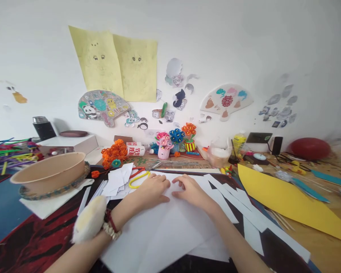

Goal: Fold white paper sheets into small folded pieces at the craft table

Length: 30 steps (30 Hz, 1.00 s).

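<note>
left hand (152,188) lies palm-down beside arched right hand (191,190)

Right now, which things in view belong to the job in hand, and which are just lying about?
Likely in use: white sheet, under left hand and right hand; perhaps paper strips.
Likely lying about: bowl, flask, yellow sheet, blue flowers.

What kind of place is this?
Probably a spot for making crafts: there are colourful pipe cleaners heaped at the left, orange flowers in a striped pot, and cut white paper strips.
</note>
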Each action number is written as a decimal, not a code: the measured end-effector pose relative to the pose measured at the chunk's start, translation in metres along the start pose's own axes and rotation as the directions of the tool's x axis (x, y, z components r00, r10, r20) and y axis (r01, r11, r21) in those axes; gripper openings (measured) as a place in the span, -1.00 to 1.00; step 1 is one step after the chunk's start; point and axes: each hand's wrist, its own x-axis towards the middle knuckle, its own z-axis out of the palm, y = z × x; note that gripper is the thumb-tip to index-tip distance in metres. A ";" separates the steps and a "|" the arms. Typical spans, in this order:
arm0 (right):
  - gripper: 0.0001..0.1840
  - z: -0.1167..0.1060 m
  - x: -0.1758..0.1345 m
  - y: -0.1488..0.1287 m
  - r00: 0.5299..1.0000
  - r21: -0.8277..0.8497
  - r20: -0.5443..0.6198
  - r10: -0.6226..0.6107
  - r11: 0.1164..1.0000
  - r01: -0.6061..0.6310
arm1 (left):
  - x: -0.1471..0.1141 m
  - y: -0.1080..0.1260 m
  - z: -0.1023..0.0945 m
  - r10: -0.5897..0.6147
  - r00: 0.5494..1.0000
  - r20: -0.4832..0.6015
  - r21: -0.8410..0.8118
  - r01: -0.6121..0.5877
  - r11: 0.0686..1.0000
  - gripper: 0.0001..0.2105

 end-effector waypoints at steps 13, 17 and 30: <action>-0.80 -0.005 -0.010 -0.016 0.973 -0.100 0.230 0.009 0.995 0.014 | -0.023 -0.001 -0.004 -0.174 0.979 0.105 -0.390 0.202 0.898 -0.87; -0.72 -0.005 -0.014 -0.017 0.960 -0.109 0.276 0.038 0.994 -0.008 | -0.030 0.003 -0.004 -0.216 0.970 0.109 -0.387 0.242 0.890 -0.86; -0.64 -0.012 -0.015 -0.017 0.900 0.160 0.432 0.047 0.979 -0.127 | -0.032 0.001 -0.004 -0.225 0.974 0.037 -0.485 0.214 0.848 -0.87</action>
